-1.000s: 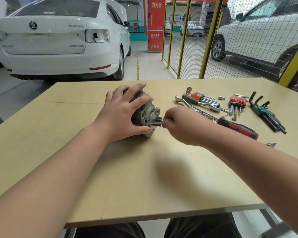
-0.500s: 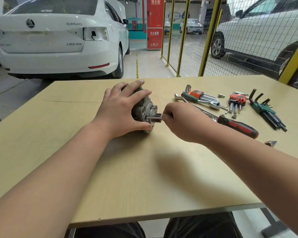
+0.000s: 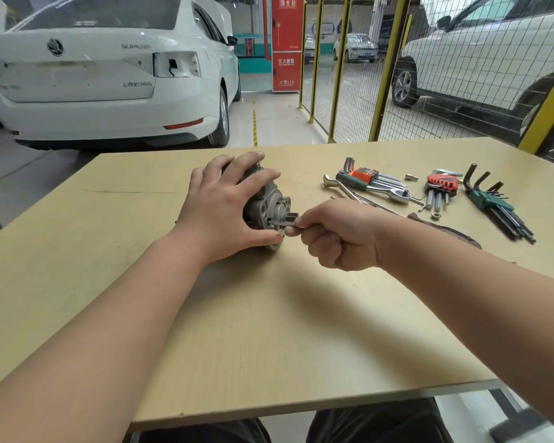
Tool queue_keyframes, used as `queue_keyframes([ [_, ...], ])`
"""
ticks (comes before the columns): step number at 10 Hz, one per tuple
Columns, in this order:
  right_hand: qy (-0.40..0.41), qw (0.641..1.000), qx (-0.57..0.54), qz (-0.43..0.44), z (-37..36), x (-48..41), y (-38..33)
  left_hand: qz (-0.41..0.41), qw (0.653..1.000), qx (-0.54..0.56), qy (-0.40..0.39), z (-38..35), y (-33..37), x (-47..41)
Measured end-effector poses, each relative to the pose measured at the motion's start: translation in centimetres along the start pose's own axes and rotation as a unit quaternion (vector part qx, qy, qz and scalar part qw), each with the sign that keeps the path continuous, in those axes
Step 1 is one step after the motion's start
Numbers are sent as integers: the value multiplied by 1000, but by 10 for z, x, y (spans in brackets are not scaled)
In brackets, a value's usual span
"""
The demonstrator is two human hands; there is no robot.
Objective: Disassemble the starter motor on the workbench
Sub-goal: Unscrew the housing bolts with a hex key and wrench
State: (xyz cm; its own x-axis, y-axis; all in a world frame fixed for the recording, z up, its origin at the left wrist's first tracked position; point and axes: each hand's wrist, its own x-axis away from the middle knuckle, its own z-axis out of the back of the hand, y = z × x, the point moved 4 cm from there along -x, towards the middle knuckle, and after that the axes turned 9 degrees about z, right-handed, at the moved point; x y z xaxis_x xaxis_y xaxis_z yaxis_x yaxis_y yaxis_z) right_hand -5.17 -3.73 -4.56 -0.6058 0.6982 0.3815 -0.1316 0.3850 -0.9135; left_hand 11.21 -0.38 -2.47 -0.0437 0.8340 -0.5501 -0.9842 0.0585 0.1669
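A white car (image 3: 109,75) is parked far behind and to the left of the left hand (image 3: 219,215). That hand lies over the starter motor (image 3: 269,203), its grip wrapped round the grey housing: fingers spread across the top, thumb pressed along the lower edge of the end face. The motor lies on its side on the counter (image 3: 269,330), end face turned toward the right hand (image 3: 339,235).

Far behind the motor stands a red fire cabinet (image 3: 287,43).

The right hand is just to the right of the left grip. Its grip is narrow, fingers curled into the palm, with thumb and forefinger pinching a slim grey metal tool (image 3: 282,222). The tool's far end meets the motor's end face near the hub; whether it sits in a fastener cannot be told.

Beyond the right grip, a long steel bar (image 3: 349,190) lies slantwise on the counter. Just past it is a hex key set in an orange holder (image 3: 365,177), with a ratchet wrench (image 3: 394,191) lying against it. A small socket (image 3: 411,177) stands a little further right.

A dark tool handle (image 3: 445,230) shows behind the right forearm, and a small nut (image 3: 435,215) lies near it. Further right are a hex key set in a red holder (image 3: 442,187) and one in a green holder (image 3: 496,203).

A yellow mesh fence (image 3: 387,75) runs behind the counter, with a white SUV (image 3: 493,52) beyond it.
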Motion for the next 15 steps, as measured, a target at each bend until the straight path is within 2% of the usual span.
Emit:
queue_keyframes([
  [1,83,915,344,196,1,2,-13,-3,1000,3,2,0,0,1],
  [2,109,690,619,359,-11,9,-19,-6,1000,2,-1,0,-1,1],
  [3,92,514,747,412,-10,14,-11,-4,1000,1,-13,0,-1,-2],
  [4,96,453,747,477,-9,14,-6,-2,1000,2,-21,-1,0,-4],
  [5,107,795,451,392,4,0,-9,3,999,9,-35,-1,0,-8],
  [6,-40,992,-23,121,9,-11,10,-3,999,8,-32,0,-2,-8],
  [7,-51,992,42,112,11,-13,9,-7,999,15,-32,2,-2,-8],
  [8,26,922,304,239,8,-10,-6,-17,999,14,-41,2,-4,-7],
  [9,61,751,541,374,0,-2,-20,-21,999,20,-39,3,-5,-7],
  [10,54,567,690,447,-6,6,-19,-23,999,21,-30,3,-5,-7],
  [11,55,363,802,471,-11,11,-15,-26,999,24,-23,2,-5,-6],
  [12,57,362,748,553,-7,14,-19,-15,999,28,-23,2,-4,-7],
  [13,198,709,404,543,15,15,-20,-10,999,29,-8,0,-3,-6],
  [14,219,922,-103,302,37,4,10,2,1000,27,4,-1,-1,-5],
  [15,85,988,-25,126,34,1,18,20,1000,17,-6,0,1,-7],
])
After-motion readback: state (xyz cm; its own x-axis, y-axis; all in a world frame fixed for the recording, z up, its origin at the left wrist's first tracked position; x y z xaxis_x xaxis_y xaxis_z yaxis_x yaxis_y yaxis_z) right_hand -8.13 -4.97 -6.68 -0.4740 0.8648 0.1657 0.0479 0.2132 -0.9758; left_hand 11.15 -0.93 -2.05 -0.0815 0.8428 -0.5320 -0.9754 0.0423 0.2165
